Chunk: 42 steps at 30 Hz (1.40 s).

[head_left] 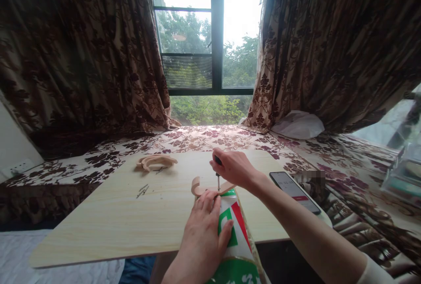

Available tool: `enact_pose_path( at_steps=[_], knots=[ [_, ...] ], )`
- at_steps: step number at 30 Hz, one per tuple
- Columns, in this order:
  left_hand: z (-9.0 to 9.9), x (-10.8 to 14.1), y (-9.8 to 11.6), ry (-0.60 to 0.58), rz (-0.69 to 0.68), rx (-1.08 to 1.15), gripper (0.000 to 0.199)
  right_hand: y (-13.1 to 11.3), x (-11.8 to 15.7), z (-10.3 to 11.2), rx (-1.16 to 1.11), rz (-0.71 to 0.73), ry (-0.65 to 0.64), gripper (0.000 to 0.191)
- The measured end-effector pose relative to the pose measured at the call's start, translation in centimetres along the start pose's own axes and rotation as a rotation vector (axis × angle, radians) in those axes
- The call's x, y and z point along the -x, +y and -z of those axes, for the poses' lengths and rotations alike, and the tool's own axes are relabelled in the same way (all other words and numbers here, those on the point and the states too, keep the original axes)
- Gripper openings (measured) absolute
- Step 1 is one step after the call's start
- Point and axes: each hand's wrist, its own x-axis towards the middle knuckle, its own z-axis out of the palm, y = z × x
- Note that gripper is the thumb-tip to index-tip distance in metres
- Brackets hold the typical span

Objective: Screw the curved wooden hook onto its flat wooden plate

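My right hand (237,169) is closed around the dark handle of a screwdriver (218,182). The screwdriver stands upright, its thin metal shaft pointing down at a curved wooden piece (196,186). Whether the tip sits on a screw is too small to tell. With its fingers at the near edge of that piece, my left hand (204,224) holds it down, the thumb spread over a green, white and red printed package (240,235). The package lies under the left hand and extends past the table's near edge. Part of the wooden piece is hidden behind my hands.
On the pale wooden table (108,227), more curved wooden pieces (156,162) lie at the far left, with several small screws (142,191) in front. A phone (294,192) lies at the right edge. A patterned cloth ledge (210,134) runs behind, below the window.
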Motion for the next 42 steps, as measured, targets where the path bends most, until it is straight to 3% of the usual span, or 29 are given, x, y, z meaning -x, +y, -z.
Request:
enact_pose_path(
  at_steps=[5,14,18,25,30,37,42],
  knots=[
    [-0.2,-0.1,-0.1,0.031,-0.011,-0.009,0.047,-0.1,0.3,0.7,-0.010,0.055,-0.030,0.016],
    [-0.4,0.1,-0.3,0.070,-0.023,-0.007,0.045,-0.2,0.3,0.5,0.012,0.004,-0.032,0.025],
    [-0.2,0.0,-0.1,0.031,-0.004,-0.001,0.046,-0.1,0.2,0.7,-0.006,0.050,-0.038,0.018],
    [-0.1,0.0,0.0,0.027,-0.007,0.007,0.045,0.1,0.2,0.7,0.019,-0.009,-0.037,0.025],
    [-0.2,0.0,0.1,0.001,0.008,-0.016,0.050,-0.1,0.3,1.2,-0.012,0.052,-0.067,0.013],
    [-0.2,0.1,0.2,0.004,0.016,-0.023,0.049,-0.2,0.1,0.8,0.005,-0.015,-0.081,0.023],
    [-0.3,0.2,0.0,0.002,0.007,-0.034,0.050,-0.5,0.3,1.2,-0.018,0.041,-0.086,0.013]
  ],
)
